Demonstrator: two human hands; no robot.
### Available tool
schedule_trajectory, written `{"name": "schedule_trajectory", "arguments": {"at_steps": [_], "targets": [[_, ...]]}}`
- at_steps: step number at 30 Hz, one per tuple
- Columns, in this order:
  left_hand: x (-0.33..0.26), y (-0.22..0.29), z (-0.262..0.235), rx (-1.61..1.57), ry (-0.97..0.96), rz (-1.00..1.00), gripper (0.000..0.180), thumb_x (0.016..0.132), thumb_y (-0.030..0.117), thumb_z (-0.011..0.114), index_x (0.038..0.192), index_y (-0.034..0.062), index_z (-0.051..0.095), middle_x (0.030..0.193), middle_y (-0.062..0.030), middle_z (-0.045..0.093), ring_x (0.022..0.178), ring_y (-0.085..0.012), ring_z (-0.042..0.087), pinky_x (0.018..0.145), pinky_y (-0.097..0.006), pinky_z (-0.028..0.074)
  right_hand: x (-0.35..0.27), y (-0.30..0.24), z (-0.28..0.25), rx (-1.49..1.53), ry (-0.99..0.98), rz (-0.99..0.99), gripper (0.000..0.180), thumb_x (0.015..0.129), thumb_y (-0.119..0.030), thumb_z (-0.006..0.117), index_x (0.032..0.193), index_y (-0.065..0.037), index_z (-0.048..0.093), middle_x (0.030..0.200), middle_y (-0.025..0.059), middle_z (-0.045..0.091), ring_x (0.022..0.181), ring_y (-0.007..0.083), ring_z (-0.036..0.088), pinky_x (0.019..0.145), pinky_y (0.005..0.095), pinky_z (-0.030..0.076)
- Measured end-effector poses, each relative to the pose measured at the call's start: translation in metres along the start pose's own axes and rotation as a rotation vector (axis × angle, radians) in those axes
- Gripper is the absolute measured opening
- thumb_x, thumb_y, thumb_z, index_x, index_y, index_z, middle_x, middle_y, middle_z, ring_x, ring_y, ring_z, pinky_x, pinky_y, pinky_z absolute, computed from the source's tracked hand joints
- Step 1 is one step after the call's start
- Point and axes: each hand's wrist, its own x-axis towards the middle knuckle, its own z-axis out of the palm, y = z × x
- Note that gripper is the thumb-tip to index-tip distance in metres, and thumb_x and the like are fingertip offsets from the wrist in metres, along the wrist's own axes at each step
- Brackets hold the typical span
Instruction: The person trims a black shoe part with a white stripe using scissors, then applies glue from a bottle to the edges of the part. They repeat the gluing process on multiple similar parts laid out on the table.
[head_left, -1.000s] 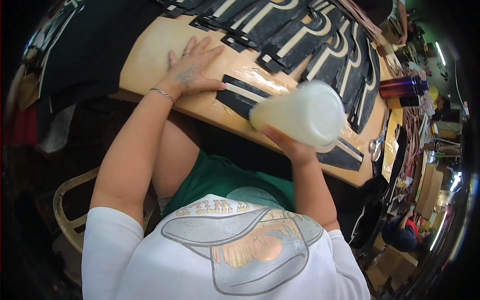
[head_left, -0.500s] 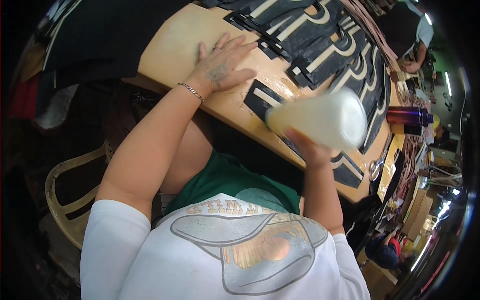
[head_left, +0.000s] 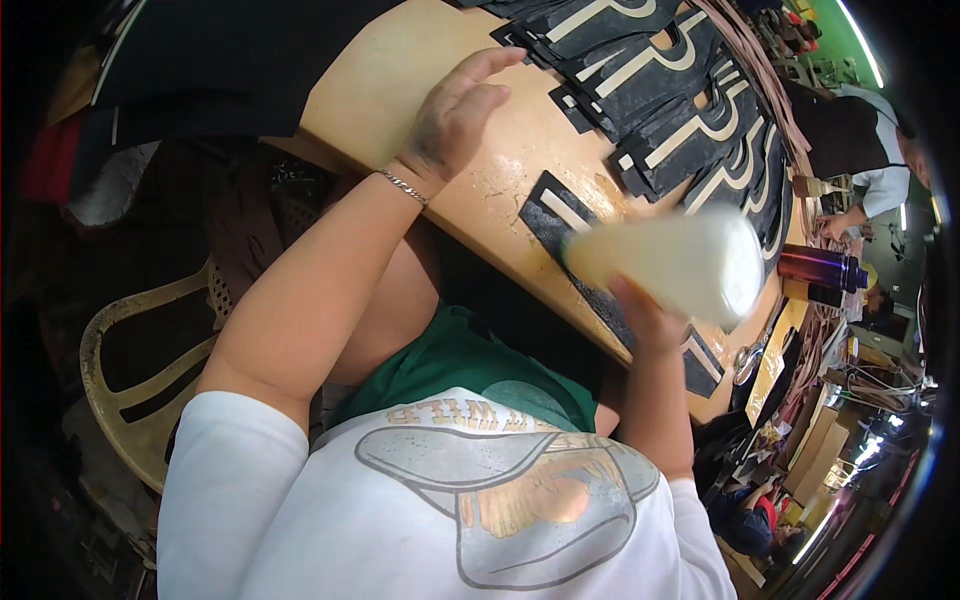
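Observation:
My right hand (head_left: 652,318) grips a translucent plastic bottle (head_left: 670,262) with pale contents, blurred by motion. It is tilted, its narrow end low over a black cut piece (head_left: 548,222) with a pale strip on it. Whether the tip touches the piece cannot be made out. Part of that curved piece is hidden behind the bottle and hand. My left hand (head_left: 458,118), with a chain bracelet at the wrist, is over the tan tabletop (head_left: 385,75). Its thumb and forefinger are apart, with nothing visible between them, near several overlapping black pieces (head_left: 650,165) with cream curved strips.
A purple tumbler (head_left: 822,268) lies sideways in view at the table's right end, near scissors (head_left: 742,365) and a tan strip (head_left: 775,365). Black sheeting (head_left: 220,70) covers the left side. A plastic chair (head_left: 150,370) stands at left. A person in an apron (head_left: 850,140) works at far right.
My left hand has lifted from its flat spread on the tabletop, its fingers now partly curled. The bottle in my right hand has shifted slightly right and down in view, as has the table.

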Motion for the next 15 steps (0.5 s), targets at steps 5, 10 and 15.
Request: {"name": "schedule_trajectory", "arguments": {"at_steps": [5,10,15], "targets": [[-0.002,-0.001,-0.004,-0.098,0.116,-0.051,0.045,0.078,0.015,0.032,0.117,-0.0069,0.040,0.120,-0.0159,0.044,0.117,-0.0225,0.036,0.101,-0.031,0.023,0.045,-0.007,0.041,-0.140,-0.115,0.070,0.035,0.058,-0.017,0.079,0.086,-0.007,0.060,0.090,0.0022,0.059,0.085,0.0144,0.054,0.074,0.0285,0.042],[-0.002,0.002,-0.005,-0.170,0.149,-0.031,0.046,0.078,0.015,0.032,0.117,-0.0072,0.040,0.120,-0.0161,0.044,0.117,-0.0234,0.036,0.101,-0.032,0.022,-0.020,-0.005,-0.047,-0.096,0.030,-0.040,0.068,0.058,-0.013,0.074,0.114,-0.001,0.037,0.098,0.0105,0.050,0.091,0.0234,0.052,0.084,0.0385,0.042],[0.000,-0.003,0.001,-0.104,0.058,0.027,0.045,0.077,0.011,0.037,0.118,-0.0061,0.040,0.120,-0.0153,0.045,0.117,-0.0233,0.037,0.101,-0.032,0.023,-0.046,-0.013,-0.064,-0.153,0.175,0.030,0.072,0.057,-0.018,0.074,0.116,-0.001,0.036,0.097,0.0114,0.050,0.094,0.0246,0.052,0.085,0.0394,0.041]]}}
